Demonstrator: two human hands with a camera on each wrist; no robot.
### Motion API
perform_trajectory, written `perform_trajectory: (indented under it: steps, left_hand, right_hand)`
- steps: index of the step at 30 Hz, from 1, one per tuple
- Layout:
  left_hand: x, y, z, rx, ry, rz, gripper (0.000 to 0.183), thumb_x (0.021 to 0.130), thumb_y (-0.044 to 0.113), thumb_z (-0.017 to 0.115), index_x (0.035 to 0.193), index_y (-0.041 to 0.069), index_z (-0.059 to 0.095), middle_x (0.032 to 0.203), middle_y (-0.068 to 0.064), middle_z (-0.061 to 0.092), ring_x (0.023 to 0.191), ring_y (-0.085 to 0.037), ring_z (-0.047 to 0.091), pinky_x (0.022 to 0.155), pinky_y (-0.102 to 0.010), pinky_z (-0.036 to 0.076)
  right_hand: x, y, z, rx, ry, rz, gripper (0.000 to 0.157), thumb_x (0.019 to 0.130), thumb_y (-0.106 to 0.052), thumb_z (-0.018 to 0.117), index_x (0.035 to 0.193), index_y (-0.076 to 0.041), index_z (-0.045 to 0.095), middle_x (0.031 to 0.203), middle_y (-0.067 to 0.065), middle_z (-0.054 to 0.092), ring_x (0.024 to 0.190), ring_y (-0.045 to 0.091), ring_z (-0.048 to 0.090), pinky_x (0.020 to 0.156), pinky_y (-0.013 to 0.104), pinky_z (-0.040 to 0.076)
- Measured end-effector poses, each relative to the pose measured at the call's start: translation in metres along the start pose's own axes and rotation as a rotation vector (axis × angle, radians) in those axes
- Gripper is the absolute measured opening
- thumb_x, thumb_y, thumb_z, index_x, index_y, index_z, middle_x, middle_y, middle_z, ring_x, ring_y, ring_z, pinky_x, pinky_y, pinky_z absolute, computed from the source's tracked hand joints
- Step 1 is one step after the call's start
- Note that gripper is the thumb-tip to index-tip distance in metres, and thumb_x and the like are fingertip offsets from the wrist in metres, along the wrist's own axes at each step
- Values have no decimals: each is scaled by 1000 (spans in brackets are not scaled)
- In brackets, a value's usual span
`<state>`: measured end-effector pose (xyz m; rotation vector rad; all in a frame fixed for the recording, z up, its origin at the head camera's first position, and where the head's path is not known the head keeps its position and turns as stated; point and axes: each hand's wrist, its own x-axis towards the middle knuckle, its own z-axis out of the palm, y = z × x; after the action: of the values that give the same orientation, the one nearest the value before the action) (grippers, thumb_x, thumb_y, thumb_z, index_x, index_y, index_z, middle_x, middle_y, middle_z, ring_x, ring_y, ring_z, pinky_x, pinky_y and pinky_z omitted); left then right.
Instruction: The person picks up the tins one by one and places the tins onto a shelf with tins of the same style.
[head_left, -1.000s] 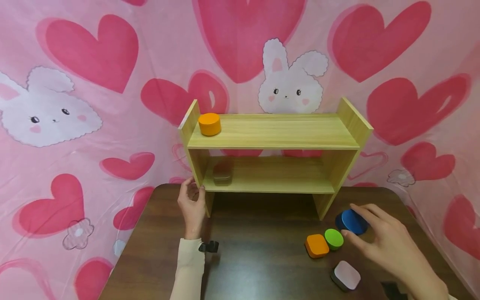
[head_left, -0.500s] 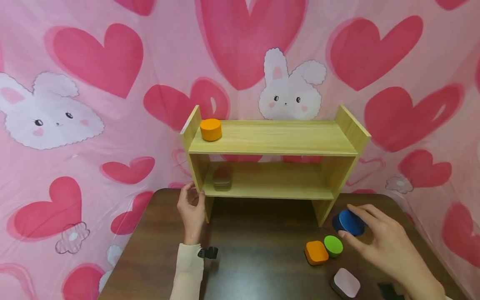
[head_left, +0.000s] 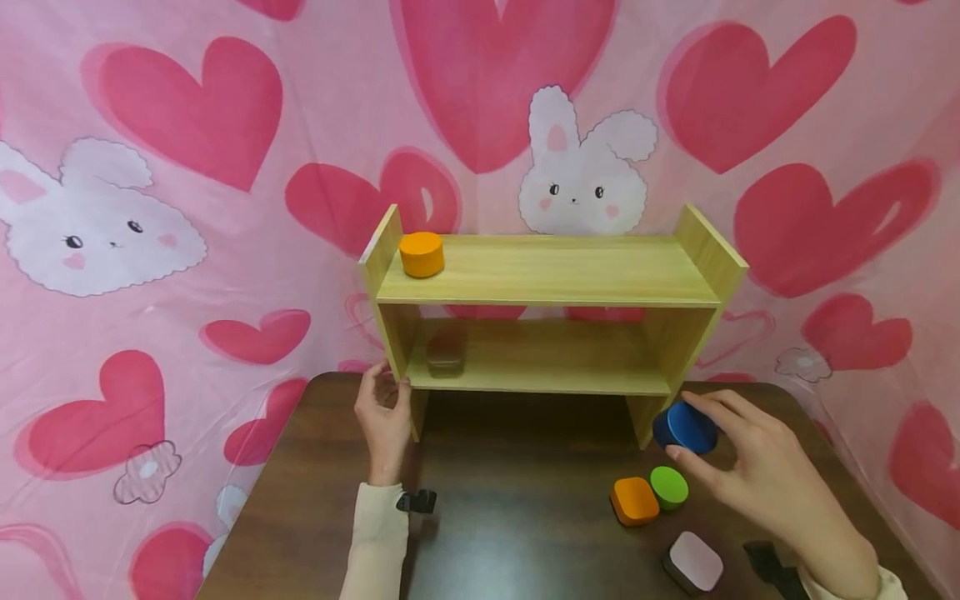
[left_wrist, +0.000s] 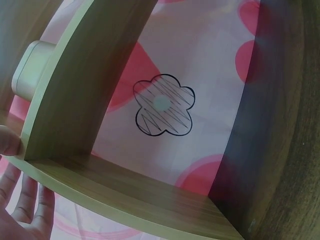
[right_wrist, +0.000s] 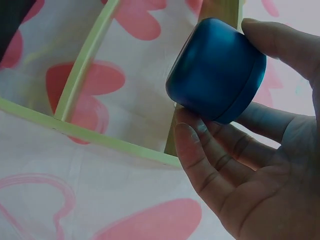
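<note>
My right hand [head_left: 780, 487] pinches a blue round tin [head_left: 684, 428] between thumb and fingers, tilted and raised off the table beside the shelf's right leg. In the right wrist view the smooth blue tin [right_wrist: 212, 70] shows in full, with the fingers under it. At the left end of a two-tier wooden shelf [head_left: 555, 271], my left hand [head_left: 385, 429] grips the side panel. The left wrist view has the thumb [left_wrist: 9, 141] at the panel's front edge and the other fingers along its outer side.
An orange round tin [head_left: 422, 255] stands on the top tier at the left. Below it sits a rounded-square tin [head_left: 446, 358]. On the brown table [head_left: 510, 517] lie an orange square tin [head_left: 635, 502], a green round tin [head_left: 669, 488] and a pink-lidded tin [head_left: 694, 563].
My right hand has carried the blue tin a little left and up, closer to the shelf's right leg. The left hand keeps its place on the side panel.
</note>
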<state>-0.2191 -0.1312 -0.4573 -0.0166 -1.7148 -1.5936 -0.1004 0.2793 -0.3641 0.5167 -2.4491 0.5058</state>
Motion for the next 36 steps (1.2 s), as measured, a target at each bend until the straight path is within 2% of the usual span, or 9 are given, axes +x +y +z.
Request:
perform_trajectory:
  steps: [4, 7, 11, 14, 17, 24, 31, 36]
  left_hand:
    - [0, -3, -1, -9, 8, -14, 27, 89, -15, 67, 116, -13, 66, 103, -31, 67, 85, -15, 66, 79, -12, 56]
    - [1, -15, -1, 9, 8, -17, 28, 89, -15, 67, 117, -13, 66, 105, -32, 68, 85, -18, 65, 80, -12, 56]
    - [3, -32, 0, 30, 7, -6, 30, 89, -13, 68, 119, -10, 66, 107, -31, 69, 87, -16, 65, 80, -11, 55]
    - [4, -38, 0, 22, 5, -4, 31, 89, -11, 70, 119, -7, 68, 107, -27, 70, 88, -11, 65, 81, -10, 55]
    - [5, -40, -1, 3, 1, -8, 30, 89, -9, 71, 119, -3, 69, 107, -22, 71, 88, -8, 66, 82, -11, 56]
    - [6, -38, -1, 0, -16, -2, 28, 91, -7, 71, 119, -3, 69, 106, -21, 70, 89, -4, 66, 81, -12, 56]
    - [6, -33, 0, -7, -3, -12, 29, 90, -10, 70, 119, -4, 69, 105, -24, 70, 90, -9, 66, 80, -13, 54]
    - [5, -31, 2, 16, -1, -23, 31, 89, -13, 69, 119, -8, 67, 105, -29, 70, 90, -18, 66, 80, -12, 53]
  right_hand:
    - [5, -2, -1, 0, 8, -16, 70, 59, -21, 99, 122, -6, 73, 108, 6, 72, 79, 19, 65, 70, 2, 48]
    - [7, -4, -2, 1, 13, -24, 71, 58, -21, 100, 122, -6, 73, 108, 6, 71, 80, 19, 65, 73, 2, 48]
    - [12, -8, -5, 9, 24, -41, 72, 57, -20, 100, 122, -6, 73, 108, 4, 72, 81, 18, 65, 76, 2, 49]
    - [15, -11, -7, 24, 26, -53, 72, 56, -18, 100, 122, -6, 73, 107, 3, 72, 82, 17, 65, 78, 2, 49]
    - [18, -13, -10, 47, 11, -57, 73, 56, -18, 100, 123, -8, 73, 109, 3, 73, 85, 16, 66, 81, 0, 48]
    - [23, -20, -18, 89, -18, -76, 75, 56, -17, 101, 125, -10, 73, 114, 4, 74, 89, 17, 70, 81, -1, 48]
    - [32, -28, -24, 100, -54, -72, 75, 61, -23, 100, 130, -15, 72, 123, 5, 74, 97, 21, 71, 86, -3, 44]
    - [36, -31, -25, 115, -58, -86, 73, 62, -22, 99, 129, -15, 72, 118, 0, 74, 96, 14, 69, 88, -2, 44]
